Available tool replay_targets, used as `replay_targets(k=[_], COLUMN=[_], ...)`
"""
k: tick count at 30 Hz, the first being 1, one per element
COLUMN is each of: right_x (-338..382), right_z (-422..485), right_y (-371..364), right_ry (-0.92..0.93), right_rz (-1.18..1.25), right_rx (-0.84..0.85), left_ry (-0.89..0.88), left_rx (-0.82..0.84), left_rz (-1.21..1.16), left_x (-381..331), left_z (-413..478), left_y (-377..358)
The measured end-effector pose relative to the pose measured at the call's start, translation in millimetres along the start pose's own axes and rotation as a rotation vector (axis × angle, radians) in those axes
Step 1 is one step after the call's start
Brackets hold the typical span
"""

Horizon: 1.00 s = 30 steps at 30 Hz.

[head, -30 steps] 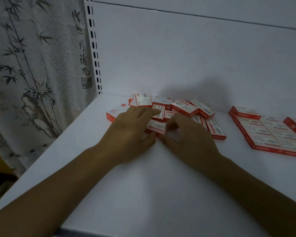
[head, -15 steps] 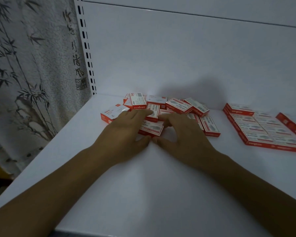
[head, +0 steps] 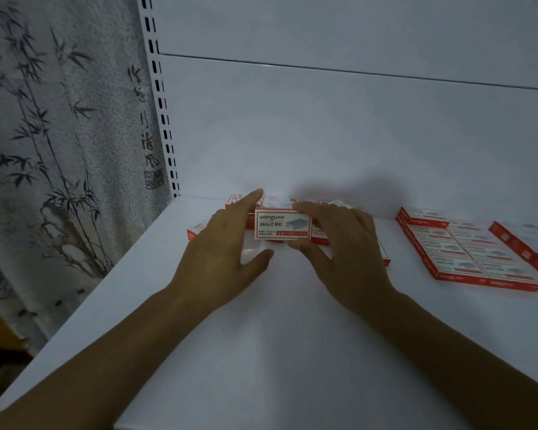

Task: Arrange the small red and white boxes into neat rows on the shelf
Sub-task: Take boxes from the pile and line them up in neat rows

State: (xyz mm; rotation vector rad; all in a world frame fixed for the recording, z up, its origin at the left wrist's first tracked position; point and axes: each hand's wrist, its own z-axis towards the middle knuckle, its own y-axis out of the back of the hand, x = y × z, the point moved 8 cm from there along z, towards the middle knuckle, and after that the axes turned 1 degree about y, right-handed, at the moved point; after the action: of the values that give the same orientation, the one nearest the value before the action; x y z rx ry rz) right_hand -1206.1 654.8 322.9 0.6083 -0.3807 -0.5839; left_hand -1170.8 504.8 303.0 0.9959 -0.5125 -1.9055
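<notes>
Pinching the box (head: 282, 225), right hand (head: 348, 243) fingers (head: 302, 207) face left hand (head: 221, 256) fingers.

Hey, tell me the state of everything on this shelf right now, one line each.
Held box, up in the air, printed face toward the camera.
Right hand, pinches the held box.
Left hand, fingers straight, touching the box's left end.
Loose pile, jumbled behind the hands.
Arranged rows, flat and neat at the right.

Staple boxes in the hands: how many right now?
1: the wengu staple box, pinched by the right hand, the left hand touching its left end, over the loose pile. Hands may hide others.
</notes>
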Motion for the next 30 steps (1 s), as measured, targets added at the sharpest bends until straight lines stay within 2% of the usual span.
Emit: replay_targets(k=[8,19,22,25,30], right_x=[2.5,-18.0,-16.9,-27.9,-80.1], right_z=[1.4,11.8,14.2,9.6,-14.9], right_y=[5.9,-1.4,13.5,39.8,82.1], right_ry=[0.023,-0.108,-0.029,-0.011,-0.102], right_rz=[0.036,-0.050,-0.143,-0.200,-0.224], right_rx=[-0.056,0.169,0.192,0.213,0.203], left_ry=[-0.040,-0.073,-0.103,-0.135,-0.239], left_rx=[-0.018,-0.015,0.043,0.101,0.145], left_rz=[-0.029,0.017,0.050,0.059,0.093], left_x=[-3.0,0.9,-4.2,-23.4,-85.2], left_z=[0.6,5.6,7.2,11.9,26.5], left_y=[1.7,-2.1,-12.8,-26.5,-60.9])
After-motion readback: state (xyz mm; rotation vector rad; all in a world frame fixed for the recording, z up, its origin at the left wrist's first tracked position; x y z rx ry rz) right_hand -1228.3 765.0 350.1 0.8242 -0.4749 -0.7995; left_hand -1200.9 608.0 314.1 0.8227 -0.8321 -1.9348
